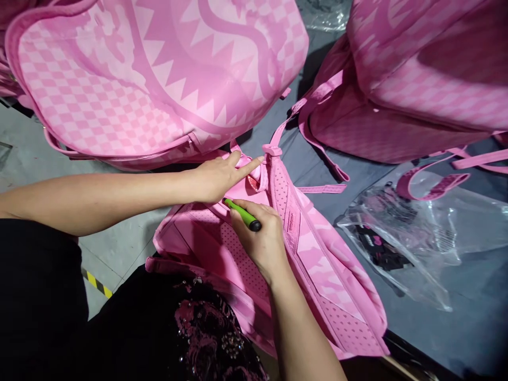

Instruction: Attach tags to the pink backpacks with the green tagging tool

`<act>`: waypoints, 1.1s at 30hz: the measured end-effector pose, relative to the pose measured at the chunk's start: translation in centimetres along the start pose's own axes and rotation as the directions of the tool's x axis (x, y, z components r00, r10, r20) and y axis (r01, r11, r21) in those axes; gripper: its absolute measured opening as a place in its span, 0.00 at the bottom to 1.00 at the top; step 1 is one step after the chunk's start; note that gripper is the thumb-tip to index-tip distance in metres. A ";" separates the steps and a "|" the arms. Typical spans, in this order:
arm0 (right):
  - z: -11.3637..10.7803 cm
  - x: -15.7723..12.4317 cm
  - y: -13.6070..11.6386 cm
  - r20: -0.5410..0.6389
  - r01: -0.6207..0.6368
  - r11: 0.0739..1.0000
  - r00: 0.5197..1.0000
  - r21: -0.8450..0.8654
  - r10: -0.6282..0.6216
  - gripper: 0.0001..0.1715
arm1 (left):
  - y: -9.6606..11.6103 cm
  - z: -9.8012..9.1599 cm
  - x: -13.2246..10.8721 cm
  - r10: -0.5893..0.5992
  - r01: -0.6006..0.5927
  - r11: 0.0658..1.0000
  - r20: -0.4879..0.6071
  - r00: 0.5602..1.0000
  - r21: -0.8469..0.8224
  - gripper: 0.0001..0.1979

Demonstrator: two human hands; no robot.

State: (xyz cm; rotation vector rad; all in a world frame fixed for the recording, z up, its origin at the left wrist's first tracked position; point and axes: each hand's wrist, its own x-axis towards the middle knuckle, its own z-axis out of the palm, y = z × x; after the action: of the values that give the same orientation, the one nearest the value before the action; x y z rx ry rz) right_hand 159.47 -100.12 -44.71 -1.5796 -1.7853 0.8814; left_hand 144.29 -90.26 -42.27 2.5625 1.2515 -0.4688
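Note:
A pink backpack point(238, 254) lies with its padded straps and heart-dotted back panel facing up, near my body. My left hand point(216, 177) presses on its upper part, with fingers stretched apart by the webbing and buckle of a shoulder strap point(289, 211). In my right hand point(262, 238) is a slim green-handled tool point(244, 214) with a black end. The tool's far tip points at the fabric just below my left palm; what kind of tip it has is hidden.
A large pink checkered backpack point(99, 95) stands beyond my hands, and another pink backpack point(416, 95) is at the right. A clear plastic bag point(428, 243) with black tags lies on the grey table surface point(468, 296). Yellow-black tape point(97, 283) marks the floor.

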 end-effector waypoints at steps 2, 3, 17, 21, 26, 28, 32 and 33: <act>0.1 0.1 0.0 0.008 -0.011 1.000 1.000 0.018 0.011 0.12 | 0.0 0.1 0.0 0.006 -0.006 1.000 -0.008 1.000 -0.002 0.53; 0.1 0.1 0.0 0.000 -0.021 1.000 1.000 0.015 0.021 0.12 | -0.1 0.2 0.1 0.007 -0.007 1.000 -0.010 1.000 -0.002 0.52; -0.2 0.2 -0.4 0.006 -0.077 0.995 0.997 0.063 0.076 0.13 | -0.2 0.4 0.1 0.031 -0.030 1.000 -0.040 0.999 0.002 0.51; 0.5 0.5 0.1 0.016 -0.075 0.991 0.997 0.110 0.074 0.12 | -0.2 0.3 0.1 0.022 -0.022 1.000 -0.031 0.999 0.002 0.50; 0.6 0.4 -0.8 -0.009 -0.110 0.985 0.994 0.132 0.113 0.12 | -0.4 0.0 -0.4 0.045 -0.045 0.999 -0.034 0.998 0.004 0.49; -1.2 -0.4 -0.8 -0.065 -0.060 0.990 0.996 0.130 0.069 0.10 | -0.8 0.3 -0.3 0.044 -0.044 0.999 -0.046 0.998 -0.001 0.49; -8.3 -4.3 3.0 -0.458 -0.102 0.991 0.887 -0.089 0.050 0.15 | -1.9 1.2 0.6 0.102 -0.108 0.993 -0.114 0.988 -0.044 0.51; -10.3 -5.5 5.0 -0.564 -0.211 0.958 0.823 -0.197 0.065 0.18 | -2.0 1.5 0.7 0.115 -0.124 0.991 -0.135 0.984 -0.057 0.52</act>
State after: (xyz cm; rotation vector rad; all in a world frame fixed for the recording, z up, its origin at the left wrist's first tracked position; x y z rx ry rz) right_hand 171.27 -104.21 -42.41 -1.9040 -1.4046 0.2032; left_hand 142.84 -89.04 -44.10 2.6311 1.1254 -0.2338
